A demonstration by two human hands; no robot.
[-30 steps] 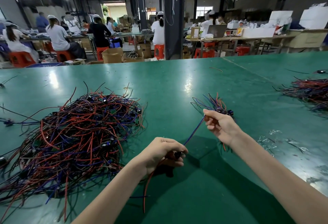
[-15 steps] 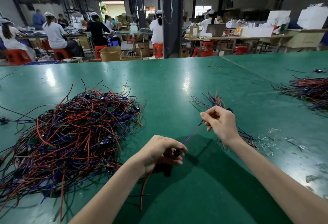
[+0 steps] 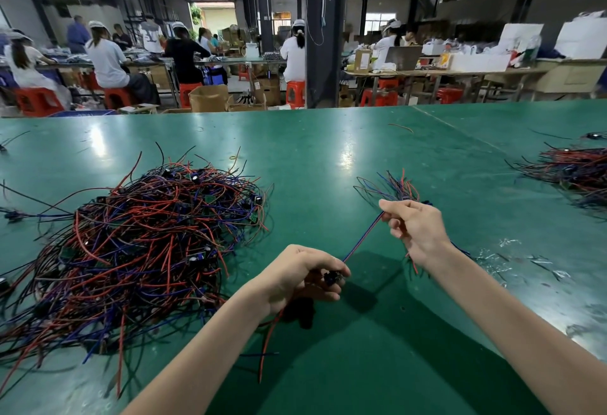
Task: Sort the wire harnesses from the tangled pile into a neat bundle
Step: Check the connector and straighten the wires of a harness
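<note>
Nearest, the left grip (image 3: 302, 276) is curled round a small black connector (image 3: 330, 278), with a red wire (image 3: 269, 345) trailing from under it onto the green worktop (image 3: 328, 152). From the connector a red-and-blue lead (image 3: 364, 237) runs taut up to the right grip (image 3: 417, 230), which pinches it between thumb and forefinger. The same grip is closed on a thin bundle (image 3: 394, 188) whose loose ends fan out just beyond the knuckles. Bits of clear plastic (image 3: 512, 250) lie on the worktop to the right of that arm. To the left sits the tangled pile (image 3: 141, 244) of red, blue and black harnesses, apart from both grips. A second pile (image 3: 574, 171) lies well off at the right edge. Beyond the worktop, seated workers (image 3: 108, 63) on red stools (image 3: 36, 99) face other benches.
</note>
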